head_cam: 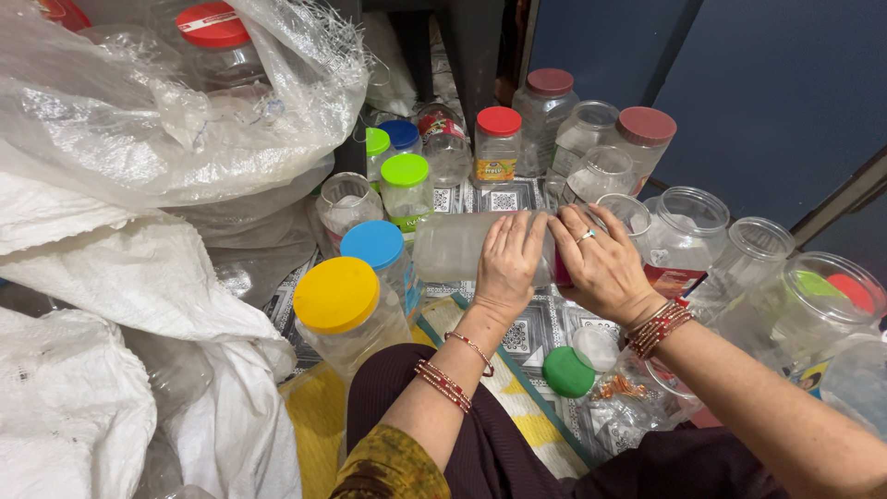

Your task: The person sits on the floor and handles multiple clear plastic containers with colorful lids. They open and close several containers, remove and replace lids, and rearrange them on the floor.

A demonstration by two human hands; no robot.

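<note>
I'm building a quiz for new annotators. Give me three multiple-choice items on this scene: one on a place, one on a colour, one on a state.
1. Where does the loose green lid lie?
A. on the mat below the hands
B. on the yellow-lidded jar
C. inside the white sack

2. What colour is the lid of the big jar nearest the person's knee?
A. red
B. yellow
C. black

3. How is the clear jar in the hands held?
A. upright
B. upside down
C. on its side

Answers:
1 A: it rests on the patterned mat, under the right hand.
2 B: its wide lid is yellow.
3 C: the left hand and right hand grip it lying sideways.
</note>
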